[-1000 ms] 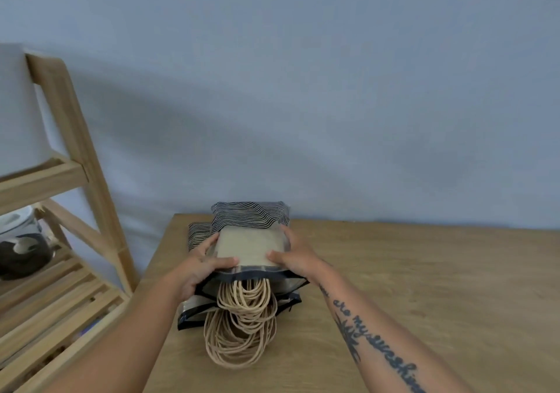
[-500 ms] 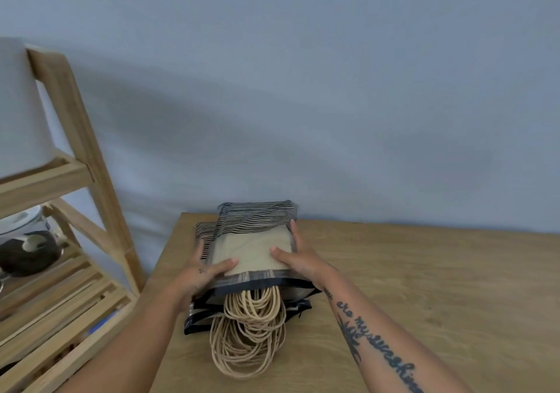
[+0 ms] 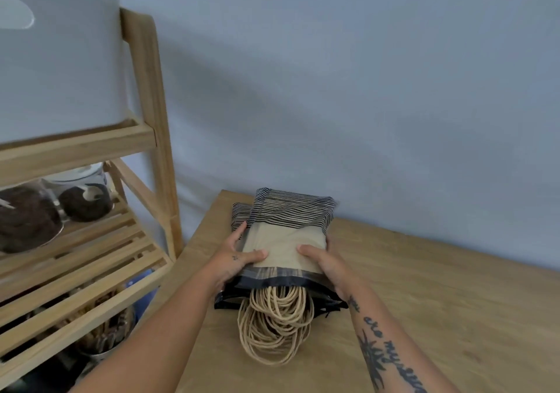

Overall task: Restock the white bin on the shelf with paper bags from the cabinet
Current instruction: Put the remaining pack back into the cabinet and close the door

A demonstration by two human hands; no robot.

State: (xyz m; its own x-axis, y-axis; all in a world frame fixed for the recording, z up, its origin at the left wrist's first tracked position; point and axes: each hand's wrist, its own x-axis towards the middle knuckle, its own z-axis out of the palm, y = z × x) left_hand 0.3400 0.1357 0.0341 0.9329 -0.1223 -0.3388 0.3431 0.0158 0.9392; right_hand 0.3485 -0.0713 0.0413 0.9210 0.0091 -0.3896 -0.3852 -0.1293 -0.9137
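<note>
A stack of flat paper bags (image 3: 285, 235), tan with black stripes and dark rims, lies on the wooden cabinet top (image 3: 424, 317). Their tan rope handles (image 3: 274, 329) spill toward me in a bundle. My left hand (image 3: 233, 261) grips the stack's left side, thumb on top. My right hand (image 3: 325, 261) grips the right side, thumb on top as well. The white bin (image 3: 60, 65) with a cut-out handle stands on the top level of the wooden shelf (image 3: 145, 89) at the left.
Glass jars (image 3: 85, 201) with dark contents stand on the shelf's slatted middle level. More items sit on the lower level (image 3: 103, 332). A blue-grey wall runs behind the cabinet top.
The view has swung left, bringing the white bin and shelf further into sight. Both hands keep their hold on the bag stack, which stays on the cabinet top.
</note>
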